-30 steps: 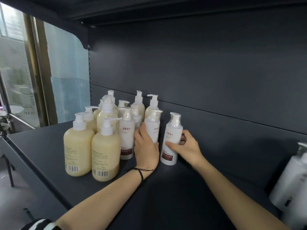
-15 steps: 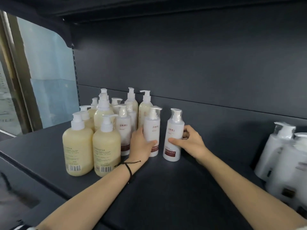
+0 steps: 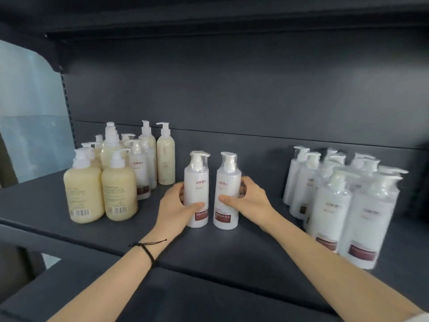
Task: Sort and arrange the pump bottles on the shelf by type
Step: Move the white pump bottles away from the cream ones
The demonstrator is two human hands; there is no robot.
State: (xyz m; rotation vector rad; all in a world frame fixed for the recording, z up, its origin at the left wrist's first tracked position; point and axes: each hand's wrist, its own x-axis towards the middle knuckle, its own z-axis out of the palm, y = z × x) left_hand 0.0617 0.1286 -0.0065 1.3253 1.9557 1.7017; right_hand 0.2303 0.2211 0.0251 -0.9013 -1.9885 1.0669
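Nearest, two bare forearms reach in over the front edge of the dark shelf (image 3: pixel 209 280), and the left wrist wears a thin black cord bracelet (image 3: pixel 148 251). Further in, the left hand (image 3: pixel 174 206) wraps the lower body of one white bottle (image 3: pixel 196 182), with the thumb across the front just above the dark red label band and the fingers (image 3: pixel 180 190) curled round its far side. The right hand (image 3: pixel 251 201) grasps a second white bottle (image 3: pixel 227 189) in mirror fashion. Both bottles are upright and seem to stand on the shelf, just beside each other with a narrow gap, in the open stretch between two groups. The low, wrapped grip looks meant to keep these tall bottles from tipping, and taking a matching pair at once saves a trip. Near on the right stands a blurred cluster of white pump bottles (image 3: pixel 336 205) with similar red bands, probably where this pair belongs, though I cannot tell whether they are the same kind. On the left, squat yellow bottles (image 3: pixel 83 191) show their barcodes. Behind them are a few white ones (image 3: pixel 140 173) like the held pair, and tall slim cream bottles (image 3: pixel 165 156) stand farthest back, so that side looks only partly sorted. The shelf is flat, matt and dark grey, which should let bases slide easily. Beyond it rises a dark back panel (image 3: pixel 232 89), with an upper shelf (image 3: pixel 209 17) overhead and pale glazing (image 3: pixel 30 112) at far left.
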